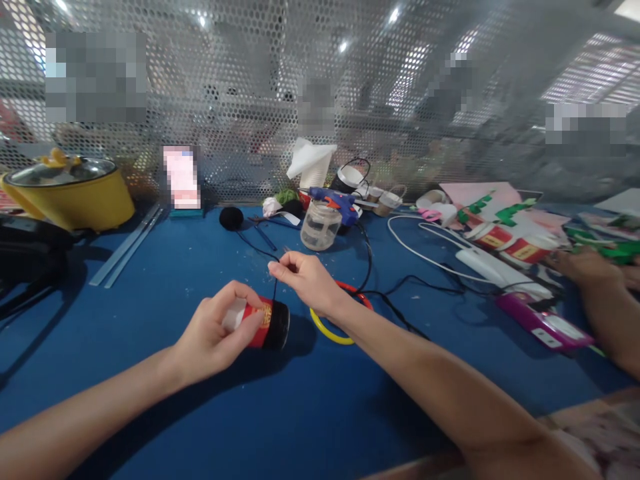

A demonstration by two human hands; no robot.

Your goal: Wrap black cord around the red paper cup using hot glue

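Head view: the left hand (215,333) grips a small red cup (260,323) lying on its side just above the blue counter (175,267), fingers and thumb closed around its white open end, while the far end of the cup is already covered in black yarn. The right hand (305,280) is pinched shut, thumb against forefinger, on a strand of black yarn (275,288) that runs straight down to the wrapped part of the cup; a further length trails back across the counter to a black yarn ball (231,218) near the mesh screen (250,100). Judging by the cup, only a narrow band at one end is wound and most of the red wall remains bare, so the wrapping appears to be at an early stage. Behind the hands stand a glass jar (320,227) and a blue glue gun (336,200); a yellow and red ring (335,330) lies just beside the right wrist. A yellow pot (70,193) stands at far left. Another person's hand (585,267) rests at far right near more red cups (505,243).
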